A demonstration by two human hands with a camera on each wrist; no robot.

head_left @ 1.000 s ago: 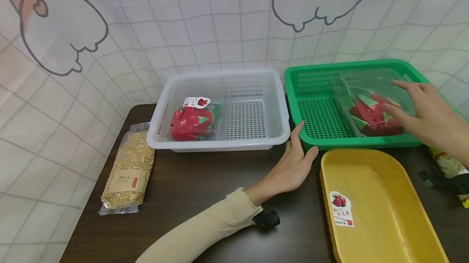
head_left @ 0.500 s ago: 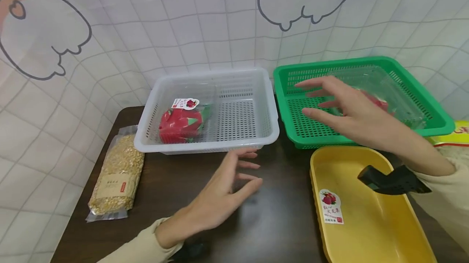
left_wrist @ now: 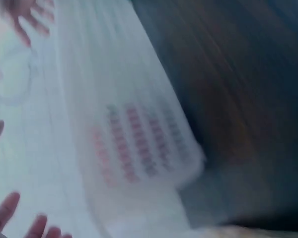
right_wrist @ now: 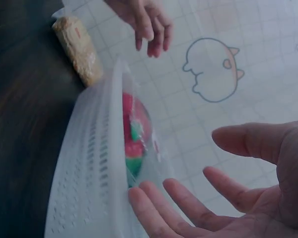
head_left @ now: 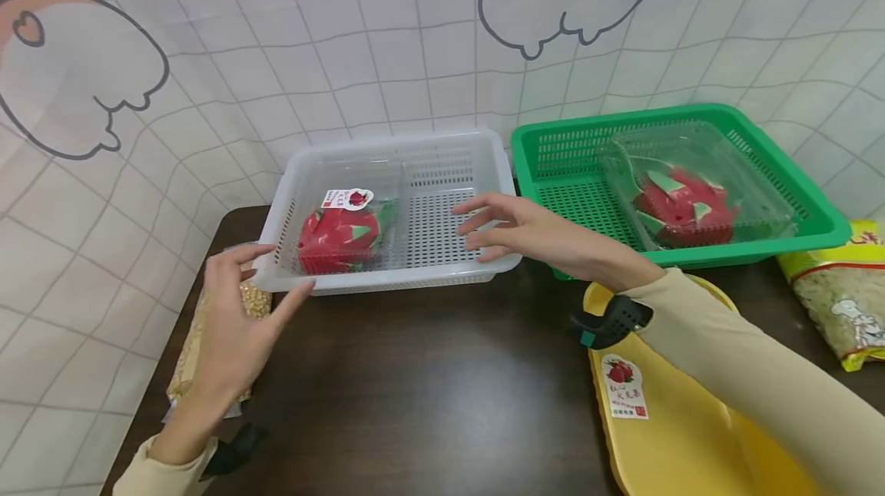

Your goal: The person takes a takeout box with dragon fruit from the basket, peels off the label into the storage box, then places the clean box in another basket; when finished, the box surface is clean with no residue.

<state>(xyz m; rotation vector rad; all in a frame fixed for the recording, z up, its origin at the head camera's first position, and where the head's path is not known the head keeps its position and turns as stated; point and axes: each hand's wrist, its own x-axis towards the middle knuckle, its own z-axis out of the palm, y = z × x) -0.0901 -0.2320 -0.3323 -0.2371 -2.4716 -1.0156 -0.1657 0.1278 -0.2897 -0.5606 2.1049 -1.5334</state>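
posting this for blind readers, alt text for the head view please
A person's left hand and right hand, both holding nothing, hover near either end of a white basket containing a red fruit in a clear box. To the right, a green basket contains a second boxed fruit; a yellow tray sits before it on the dark table.

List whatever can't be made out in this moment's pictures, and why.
Grain bag: middle hidden by left grip, head view.
Yellow tray: covered partly by right sleeve, cut off by bottom edge, head view.
Yellow bag: cut off by right edge, head view.
White basket: blurred, left wrist view.
Tray label: smallest print too small, head view.
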